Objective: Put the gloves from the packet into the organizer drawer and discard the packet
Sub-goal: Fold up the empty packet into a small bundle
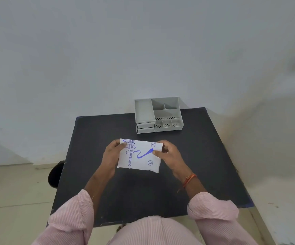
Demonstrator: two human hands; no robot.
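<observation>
A dark square table [205, 156] fills the middle of the view, set against a pale wall; at its far edge stands the grey organizer [159, 114], open compartments on top and two small drawers [145, 127] stacked at its front left — both look pushed in, as far as the angle shows. Nearer the person, above the middle of the table, is the white packet [139, 155] with blue printing, held up between both hands and well apart from the organizer; it looks flat and sealed, with no glove showing anywhere.

The left hand [110, 156] pinches the packet's far left corner, thumb on the printed face and fingers folded behind; the right hand [169, 154] grips the far right corner by the pull mark, thumb pressed on top, the other fingers curled underneath. An orange thread band [189, 179] circles the right wrist.

By my reading the task is barely begun — the grip suits tearing the top open; still to come are pulling the gloves out, opening a drawer, laying them in and discarding the packet. No bin is plainly visible.
</observation>
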